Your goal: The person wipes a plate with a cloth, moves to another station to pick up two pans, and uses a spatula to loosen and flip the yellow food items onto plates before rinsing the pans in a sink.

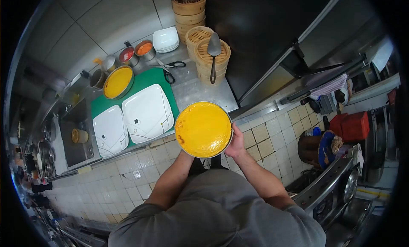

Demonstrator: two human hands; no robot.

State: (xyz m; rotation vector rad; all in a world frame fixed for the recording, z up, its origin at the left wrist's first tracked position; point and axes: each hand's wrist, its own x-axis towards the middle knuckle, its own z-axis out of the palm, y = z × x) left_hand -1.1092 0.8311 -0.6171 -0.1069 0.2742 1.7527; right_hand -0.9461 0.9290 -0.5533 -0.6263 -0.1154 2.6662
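Observation:
A round metal pan with a glossy yellow filling [203,130] is held level in front of my body, with browned spots at its left side. My right hand [235,141] grips the pan's right rim, fingers wrapped round it. My left hand [186,156] is at the lower left of the pan, its fingers hidden beneath. On the green board [168,83] lie two white square plates, a larger one [148,113] and a smaller one [110,131]. A second yellow-filled pan [119,82] rests at the board's back left.
Black scissors [169,70], bamboo steamers [212,63] with a cake server [214,51] on top, white dishes [166,39] and metal containers [145,50] stand on the counter. A sink [76,138] is left; a stove [330,196] is at lower right.

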